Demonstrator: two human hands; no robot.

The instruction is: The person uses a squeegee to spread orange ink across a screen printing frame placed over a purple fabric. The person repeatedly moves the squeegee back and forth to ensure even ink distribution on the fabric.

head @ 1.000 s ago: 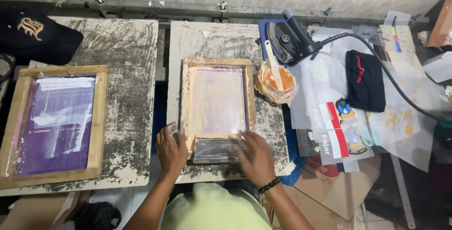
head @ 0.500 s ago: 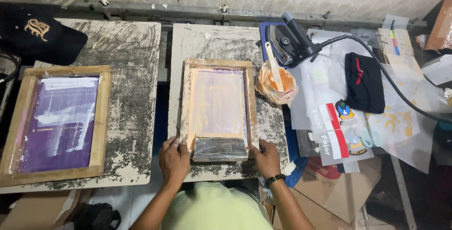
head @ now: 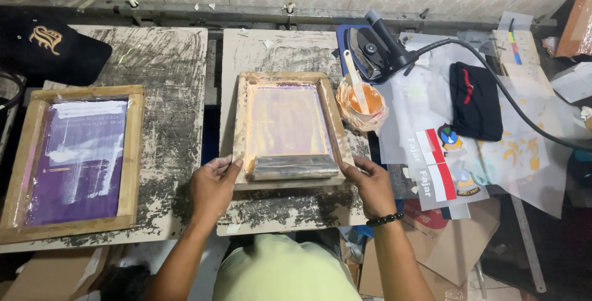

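A wooden printing screen frame [head: 287,79] with an orange-stained purple mesh lies on the middle board [head: 271,51]. A squeegee [head: 295,166] rests across the frame's near end. My left hand [head: 213,184] grips the frame's near left corner. At the near right corner, my right hand [head: 370,185], with a dark bead bracelet on the wrist, holds the frame's edge.
A second wooden screen [head: 77,159] with purple mesh lies on the left board. A cup of orange ink with a spatula [head: 361,101] stands right of the frame. Behind it is a black heat tool [head: 376,51] with a cord. Papers, a dark pouch [head: 473,101] and a black cap [head: 43,45] lie around.
Both hands have left the squeegee and moved outward to the frame's near corners. The squeegee stays lying at the frame's near end.
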